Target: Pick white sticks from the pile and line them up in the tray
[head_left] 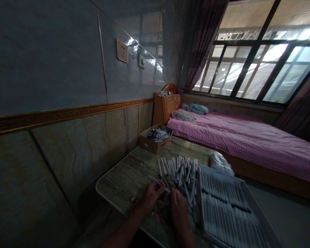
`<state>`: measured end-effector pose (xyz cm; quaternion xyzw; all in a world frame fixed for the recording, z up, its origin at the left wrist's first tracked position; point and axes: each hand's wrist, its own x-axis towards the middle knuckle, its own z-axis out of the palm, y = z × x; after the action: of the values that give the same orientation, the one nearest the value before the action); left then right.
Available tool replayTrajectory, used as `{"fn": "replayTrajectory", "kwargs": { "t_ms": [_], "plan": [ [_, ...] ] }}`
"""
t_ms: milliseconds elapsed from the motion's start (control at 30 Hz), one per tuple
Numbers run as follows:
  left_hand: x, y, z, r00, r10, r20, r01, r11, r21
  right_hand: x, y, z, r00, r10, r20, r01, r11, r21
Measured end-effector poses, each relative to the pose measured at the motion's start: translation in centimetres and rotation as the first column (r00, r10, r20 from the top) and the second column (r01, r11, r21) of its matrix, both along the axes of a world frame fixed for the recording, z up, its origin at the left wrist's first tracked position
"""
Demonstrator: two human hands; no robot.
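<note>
Between my two hands is a slim white pen [155,180], tilted with its far end pointing up and left. My left hand [151,195] is closed around its middle. My right hand [178,203] is closed at the pen's near end; its fingertips are partly hidden. Just beyond and right of my hands lies a loose pile of similar white and grey pens [182,168] on the table. To the right, a shallow clear tray [200,206] holds many of them in rows, with a dark band across.
A cardboard box [150,145] full of thin grey and white pieces stands at the table's far corner by the wall. A crumpled white plastic bag [220,163] sits behind the tray. The wooden-patterned table [119,182] adjoins a bed [235,137] with a pink checked cover.
</note>
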<state>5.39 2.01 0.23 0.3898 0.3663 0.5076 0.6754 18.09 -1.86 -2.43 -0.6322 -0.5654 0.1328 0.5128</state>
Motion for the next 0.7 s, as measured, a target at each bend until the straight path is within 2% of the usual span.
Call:
{"fn": "replayTrajectory", "kwargs": {
  "t_ms": [100,267,433,600,700],
  "plan": [
    [0.0,0.1,-0.1,1.0,0.003,-0.003,-0.003,1.0,0.005,0.1,-0.1,-0.3,0.999,0.045,-0.008,-0.045,0.999,-0.023],
    [-0.1,0.3,0.0,1.0,0.023,0.015,-0.024,1.0,0.008,0.0,-0.1,-0.1,0.999,0.047,0.003,-0.047,0.998,-0.037],
    [-0.3,0.3,-0.2,0.999,-0.053,-0.002,0.053,0.998,0.019,0.2,0.1,0.0,0.991,0.119,0.064,-0.119,0.993,-0.009],
    [-0.4,1.0,-1.2,0.997,-0.025,-0.067,0.026,0.999,0.023,0.0,0.1,0.4,0.993,0.116,-0.007,-0.116,0.993,-0.038],
    [-0.4,1.7,-1.1,0.988,-0.042,-0.15,0.052,0.997,0.057,-0.4,0.2,0.8,0.987,0.132,-0.096,-0.139,0.988,-0.066]
  ]
}}
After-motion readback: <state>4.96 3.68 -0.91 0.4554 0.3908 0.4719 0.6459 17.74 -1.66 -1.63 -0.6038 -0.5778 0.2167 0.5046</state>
